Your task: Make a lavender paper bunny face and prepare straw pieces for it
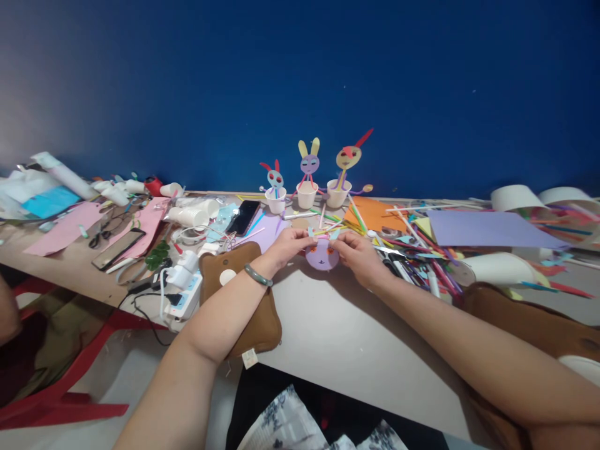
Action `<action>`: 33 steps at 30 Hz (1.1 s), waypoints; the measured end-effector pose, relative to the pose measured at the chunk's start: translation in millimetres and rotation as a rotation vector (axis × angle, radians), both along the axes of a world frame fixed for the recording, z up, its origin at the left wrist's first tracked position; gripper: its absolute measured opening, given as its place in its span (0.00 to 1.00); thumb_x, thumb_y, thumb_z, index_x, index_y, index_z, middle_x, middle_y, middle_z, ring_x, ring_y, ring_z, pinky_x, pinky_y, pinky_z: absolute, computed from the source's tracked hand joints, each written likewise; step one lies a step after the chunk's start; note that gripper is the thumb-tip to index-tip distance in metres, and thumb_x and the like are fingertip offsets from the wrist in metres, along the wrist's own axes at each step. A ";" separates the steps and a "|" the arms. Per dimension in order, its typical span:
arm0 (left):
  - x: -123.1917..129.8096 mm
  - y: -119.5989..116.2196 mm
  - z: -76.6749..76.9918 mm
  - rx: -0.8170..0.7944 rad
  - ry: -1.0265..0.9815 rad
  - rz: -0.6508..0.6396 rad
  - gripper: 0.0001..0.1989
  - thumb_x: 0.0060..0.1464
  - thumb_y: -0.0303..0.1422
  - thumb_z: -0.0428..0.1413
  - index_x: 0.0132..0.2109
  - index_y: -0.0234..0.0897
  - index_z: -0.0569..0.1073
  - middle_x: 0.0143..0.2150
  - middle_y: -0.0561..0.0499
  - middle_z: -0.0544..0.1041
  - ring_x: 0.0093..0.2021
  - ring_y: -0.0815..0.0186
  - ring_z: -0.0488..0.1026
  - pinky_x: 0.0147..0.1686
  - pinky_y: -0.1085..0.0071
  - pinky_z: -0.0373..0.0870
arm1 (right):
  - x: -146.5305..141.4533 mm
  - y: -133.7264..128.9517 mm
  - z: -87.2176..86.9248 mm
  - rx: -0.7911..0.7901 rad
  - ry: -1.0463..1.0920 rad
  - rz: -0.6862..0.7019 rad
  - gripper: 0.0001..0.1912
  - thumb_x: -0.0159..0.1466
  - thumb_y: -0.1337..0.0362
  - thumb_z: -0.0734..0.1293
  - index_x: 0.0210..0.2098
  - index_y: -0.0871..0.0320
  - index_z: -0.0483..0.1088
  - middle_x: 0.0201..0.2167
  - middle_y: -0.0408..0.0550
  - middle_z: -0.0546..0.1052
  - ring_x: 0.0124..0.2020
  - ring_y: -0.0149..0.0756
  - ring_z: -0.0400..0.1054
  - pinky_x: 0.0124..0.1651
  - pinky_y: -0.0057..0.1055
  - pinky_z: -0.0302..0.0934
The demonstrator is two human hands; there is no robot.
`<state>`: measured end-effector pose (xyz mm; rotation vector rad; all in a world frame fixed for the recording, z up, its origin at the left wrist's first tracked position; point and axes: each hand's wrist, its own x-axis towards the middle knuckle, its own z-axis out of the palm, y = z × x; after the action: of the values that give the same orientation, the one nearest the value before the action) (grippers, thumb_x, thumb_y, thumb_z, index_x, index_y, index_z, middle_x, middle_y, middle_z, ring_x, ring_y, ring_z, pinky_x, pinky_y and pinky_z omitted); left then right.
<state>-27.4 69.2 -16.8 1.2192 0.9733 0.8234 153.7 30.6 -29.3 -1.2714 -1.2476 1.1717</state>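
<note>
A round purple paper face (322, 259) with orange eyes and a small drawn mouth is held up over the table between my hands. My left hand (294, 245) pinches its upper left edge, close to a light blue paper ear (310, 232). At the upper right edge, my right hand (352, 253) pinches beside a second light blue ear (334, 234). Fingers cover part of both sides of the face. Behind it stand three paper cups with figures: a light blue face (275, 179), a purple face with yellow ears (309, 164), and a tan face (348, 157).
A brown cushion (260, 312) lies under my left forearm, beside a power strip (187, 297) with cables. A black phone (242, 217) lies behind it. Orange paper (375, 214), purple paper (492, 229) and scattered pens are to the right. A person's arm (7, 312) shows at far left.
</note>
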 end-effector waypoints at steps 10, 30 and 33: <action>3.6 -2.4 4.4 -0.063 0.040 0.126 0.20 0.55 0.46 0.64 0.30 0.33 0.74 0.25 0.51 0.74 0.22 0.71 0.71 0.24 0.73 0.67 | 7.0 4.8 -6.0 0.012 -0.334 0.111 0.14 0.58 0.53 0.65 0.23 0.54 0.61 0.18 0.39 0.67 0.19 0.29 0.55 0.23 0.29 0.49; -0.8 4.8 -8.4 0.290 0.105 0.357 0.05 0.52 0.28 0.62 0.29 0.35 0.75 0.28 0.54 0.75 0.33 0.70 0.69 0.36 0.75 0.63 | 48.9 -35.9 115.2 0.528 -0.418 -0.231 0.09 0.59 0.59 0.73 0.32 0.60 0.75 0.23 0.44 0.74 0.21 0.27 0.60 0.26 0.31 0.53; 1.5 0.1 -10.0 0.376 0.125 0.314 0.06 0.53 0.28 0.61 0.29 0.36 0.74 0.29 0.54 0.75 0.34 0.69 0.69 0.39 0.74 0.64 | 56.5 -40.8 136.9 0.562 -0.400 -0.252 0.08 0.60 0.62 0.72 0.31 0.61 0.76 0.22 0.43 0.75 0.19 0.23 0.58 0.23 0.28 0.50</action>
<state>-25.8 69.3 -26.8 1.4715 1.1645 1.2307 210.2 -10.1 107.7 -1.2085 -1.5139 0.3459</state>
